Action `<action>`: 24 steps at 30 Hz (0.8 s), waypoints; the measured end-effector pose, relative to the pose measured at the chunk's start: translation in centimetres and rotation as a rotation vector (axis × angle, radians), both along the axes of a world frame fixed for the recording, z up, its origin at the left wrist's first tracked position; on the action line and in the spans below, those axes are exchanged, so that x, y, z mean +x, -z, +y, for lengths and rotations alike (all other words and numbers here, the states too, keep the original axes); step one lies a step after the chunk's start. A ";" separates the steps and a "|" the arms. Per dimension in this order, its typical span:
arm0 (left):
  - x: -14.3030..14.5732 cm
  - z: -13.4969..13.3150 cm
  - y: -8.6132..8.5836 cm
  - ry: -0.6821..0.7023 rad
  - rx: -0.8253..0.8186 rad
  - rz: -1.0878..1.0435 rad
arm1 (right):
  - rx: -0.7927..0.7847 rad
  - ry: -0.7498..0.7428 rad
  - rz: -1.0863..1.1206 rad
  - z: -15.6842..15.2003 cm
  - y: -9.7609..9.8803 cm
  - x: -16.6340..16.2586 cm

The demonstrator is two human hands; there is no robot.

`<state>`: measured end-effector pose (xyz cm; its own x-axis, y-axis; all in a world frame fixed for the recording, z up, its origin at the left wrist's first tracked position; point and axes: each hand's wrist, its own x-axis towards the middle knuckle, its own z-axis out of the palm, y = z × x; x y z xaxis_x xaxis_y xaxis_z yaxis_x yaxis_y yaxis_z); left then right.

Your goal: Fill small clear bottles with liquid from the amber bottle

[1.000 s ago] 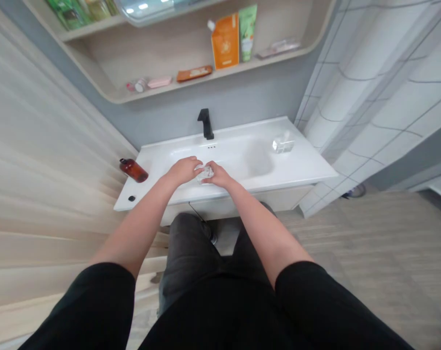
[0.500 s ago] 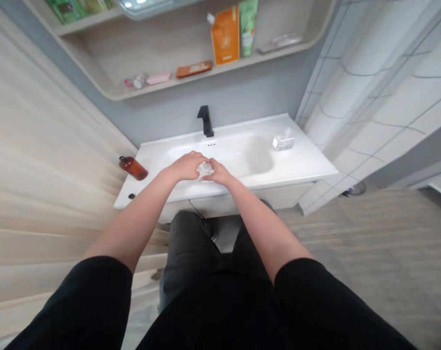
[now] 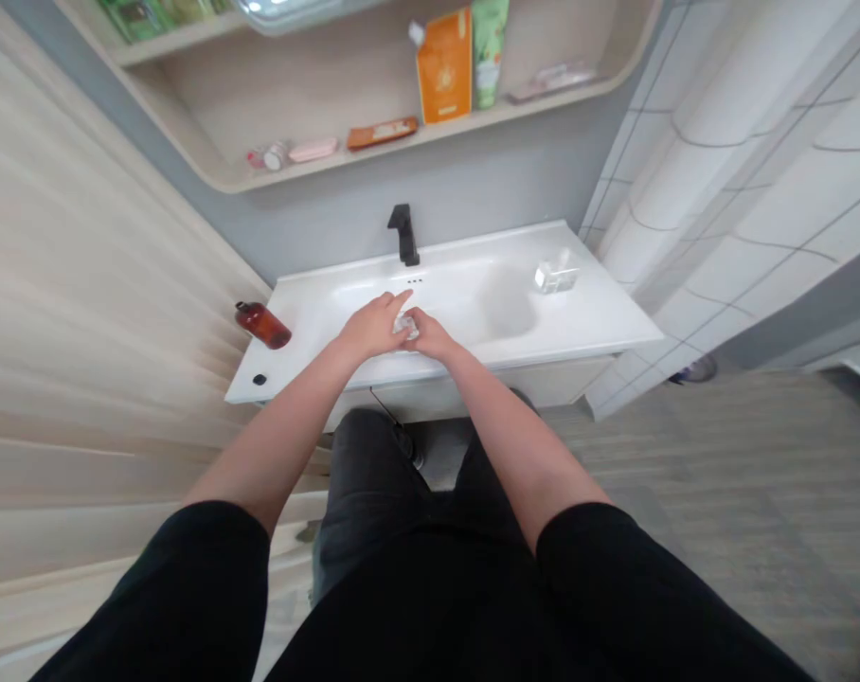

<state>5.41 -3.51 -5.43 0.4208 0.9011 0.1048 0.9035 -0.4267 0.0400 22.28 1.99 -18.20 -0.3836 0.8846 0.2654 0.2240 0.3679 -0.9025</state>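
Note:
Over the front part of the white sink basin (image 3: 451,301), my two hands are close together around a small clear, glass-like object (image 3: 405,327). My right hand (image 3: 428,336) has its fingers curled round this object from the right side. On the other side, my left hand (image 3: 373,324) lies against or just beside it, the index finger stretched out towards the faucet and the other fingers partly hidden. What kind of object it is cannot be made out, since the fingers cover much of it. Behind the hands rises a black faucet (image 3: 404,235).
An amber bottle (image 3: 265,325) with a black top and a small black cap-like piece (image 3: 259,380) are at the counter's left. A clear container (image 3: 556,275) stands at the right. Above hangs a shelf (image 3: 295,104) with an orange pouch (image 3: 444,68) and a green tube (image 3: 488,52).
My left hand has shifted slightly right, and its index finger now points out instead of arching over the clear object. My right hand keeps its grip. The view has moved slightly.

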 end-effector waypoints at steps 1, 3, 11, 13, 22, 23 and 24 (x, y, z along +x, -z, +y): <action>0.1 0.0 -0.2 -0.088 0.001 0.037 | 0.003 -0.004 -0.002 0.0 0.1 0.0; 0.1 0.2 -0.7 -0.141 -0.057 0.120 | 0.006 -0.002 -0.001 0.1 0.2 0.0; -0.5 0.5 -1.9 -0.002 -0.090 0.170 | -0.047 -0.019 0.034 -0.2 -0.1 0.0; -0.2 0.6 -2.0 -0.094 -0.098 0.205 | -0.040 -0.010 0.013 -0.2 -0.1 0.0; 0.0 1.2 -2.5 -0.044 -0.122 0.306 | -0.059 -0.038 0.021 0.0 0.0 0.2; -0.1 1.5 -2.6 -0.065 -0.148 0.335 | -0.061 -0.038 0.017 0.0 0.1 0.2; -0.3 1.8 -2.6 -0.056 -0.176 0.356 | -0.059 -0.043 0.017 0.0 0.1 0.2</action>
<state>5.14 -1.74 -2.85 0.3526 0.9147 -0.1972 0.8957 -0.3909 -0.2117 22.49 2.01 -18.31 -0.4178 0.8814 0.2204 0.1935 0.3233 -0.9263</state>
